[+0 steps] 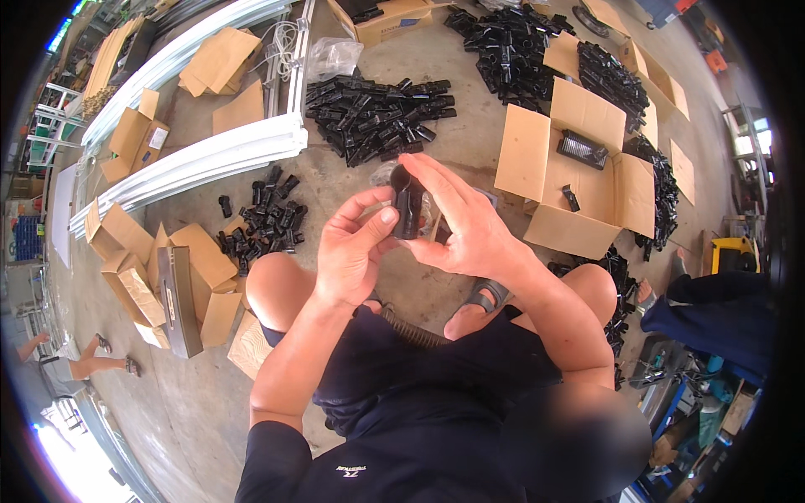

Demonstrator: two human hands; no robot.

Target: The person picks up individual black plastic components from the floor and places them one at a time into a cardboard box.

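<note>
A black, glossy, tube-like fitting (408, 208) is held up between my two hands, with a round opening at its upper end. My left hand (350, 247) pinches its left side between thumb and fingers. My right hand (463, 216) closes on it from the right, fingers along the top edge and thumb low down. Beyond my hands, a large heap of similar black fittings (377, 117) covers the floor. A smaller pile of short black pieces (272, 214) lies to the left, by my knee.
To the right stands an open cardboard box (579, 222) with a black stack of parts (581, 149) inside. More black heaps (511, 50) lie far right. Long white metal profiles (201, 168) and opened cartons (138, 285) are at left. Another person (713, 314) in dark clothing is at right.
</note>
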